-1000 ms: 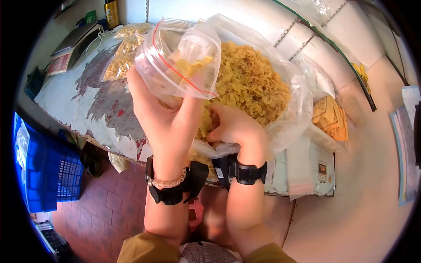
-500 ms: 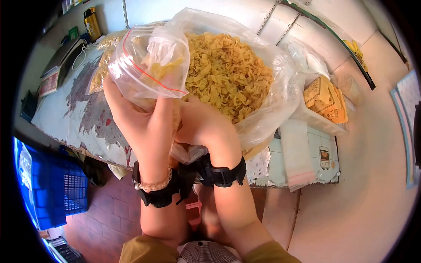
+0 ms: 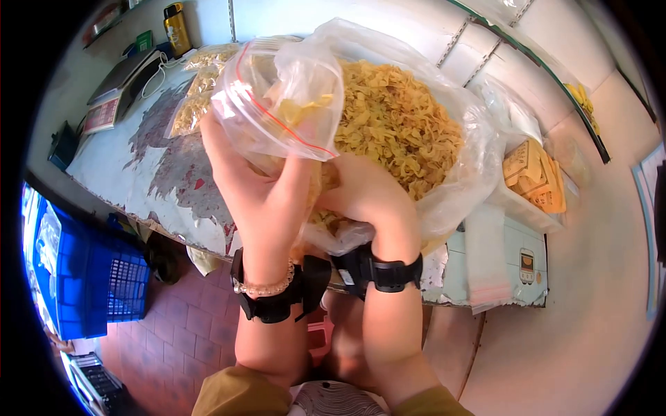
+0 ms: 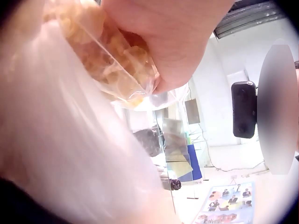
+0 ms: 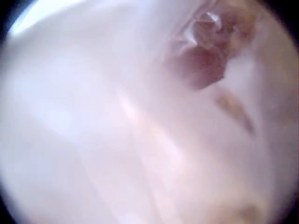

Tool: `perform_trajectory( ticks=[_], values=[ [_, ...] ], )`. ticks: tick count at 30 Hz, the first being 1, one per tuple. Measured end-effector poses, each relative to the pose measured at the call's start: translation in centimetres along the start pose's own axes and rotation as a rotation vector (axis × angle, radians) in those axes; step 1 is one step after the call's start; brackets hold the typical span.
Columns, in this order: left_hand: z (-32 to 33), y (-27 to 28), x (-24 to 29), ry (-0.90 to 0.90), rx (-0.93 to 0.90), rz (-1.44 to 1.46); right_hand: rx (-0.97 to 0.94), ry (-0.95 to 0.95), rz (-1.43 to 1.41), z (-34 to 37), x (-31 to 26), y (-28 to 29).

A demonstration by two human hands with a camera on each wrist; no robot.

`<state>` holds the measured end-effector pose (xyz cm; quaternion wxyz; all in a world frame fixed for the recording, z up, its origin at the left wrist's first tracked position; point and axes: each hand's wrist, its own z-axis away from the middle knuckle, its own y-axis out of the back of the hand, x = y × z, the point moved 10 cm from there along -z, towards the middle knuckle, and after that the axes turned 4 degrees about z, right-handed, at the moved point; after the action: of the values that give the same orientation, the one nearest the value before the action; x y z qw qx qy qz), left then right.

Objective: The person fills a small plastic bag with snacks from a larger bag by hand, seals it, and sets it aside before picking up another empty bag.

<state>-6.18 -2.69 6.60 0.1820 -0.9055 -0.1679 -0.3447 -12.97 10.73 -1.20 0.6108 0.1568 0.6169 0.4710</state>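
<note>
L hand (image 3: 255, 197) holds zip bag (image 3: 274, 97) – R hand (image 3: 368, 193) nr flakes (image 3: 402, 132), fingers hidden

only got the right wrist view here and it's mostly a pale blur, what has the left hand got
Observer: The head view shows the left hand gripping a clear zip bag with a red strip.
Operator: anything in it
Observer: Yes, the left wrist view shows yellowish pieces inside.
Operator: and where's the right hand
Observer: In the head view it's at the near side of a big open bag holding a heap of similar pieces; its fingertips are hidden.
</note>
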Motion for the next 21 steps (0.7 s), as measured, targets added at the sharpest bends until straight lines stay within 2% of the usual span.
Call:
perform_trajectory(
  ticks=[2, 4, 5, 6, 8, 10, 11, 12, 14, 15, 17, 18, 20, 21],
  values=[
    [-0.1, 0.2, -0.2, 0.02, -0.011, -0.002, -0.002, 0.018, -0.053, 0.6, 0.3, 0.4],
    [-0.2, 0.2, 0.5, -0.002, -0.018, 0.027, 0.12, -0.022, -0.113, 1.1, 1.2, 1.7],
    [-0.3, 0.4, 0.3, 0.006, -0.005, 0.036, 0.168, -0.041, -0.057, 1.8, 1.4, 2.6],
    [-0.4, 0.7, 0.0, 0.01, 0.003, 0.034, 0.161, -0.04, -0.051, 2.2, 1.4, 2.9],
    [-0.5, 1.1, 1.3, -0.165, 0.008, -0.031, 0.379, -0.022, -0.037, 3.5, 1.7, 5.8],
    [-0.7, 1.5, 2.0, -0.171, 0.015, -0.046, 0.597, 0.077, -0.069, 5.4, 1.7, 8.8],
    [-0.8, 1.6, 2.3, -0.18, 0.016, -0.058, 0.641, 0.062, -0.128, 6.0, 2.3, 9.6],
    [-0.8, 1.6, 2.4, -0.181, 0.018, -0.054, 0.643, 0.062, -0.124, 6.0, 2.5, 9.7],
    [-0.7, 1.3, 2.6, -0.203, -0.013, -0.104, 0.71, -0.101, 0.164, 6.4, 3.6, 10.3],
    [-0.8, 1.2, 2.7, -0.204, -0.017, -0.098, 0.676, -0.16, 0.171, 6.2, 3.7, 9.8],
    [-0.6, -0.8, 3.6, -0.303, -0.16, -0.324, 0.729, -0.129, 0.144, 6.4, 3.3, 10.0],
    [-0.5, -1.1, 3.7, -0.306, -0.163, -0.32, 0.775, -0.092, 0.119, 6.7, 3.0, 10.3],
    [-0.1, -2.5, 2.0, -0.167, -0.259, -0.34, 0.821, -0.057, 0.093, 7.0, 3.0, 10.8],
    [0.1, -2.8, 2.4, -0.266, -0.255, -0.406, 0.884, -0.016, 0.012, 7.6, 3.0, 11.4]
  ],
)
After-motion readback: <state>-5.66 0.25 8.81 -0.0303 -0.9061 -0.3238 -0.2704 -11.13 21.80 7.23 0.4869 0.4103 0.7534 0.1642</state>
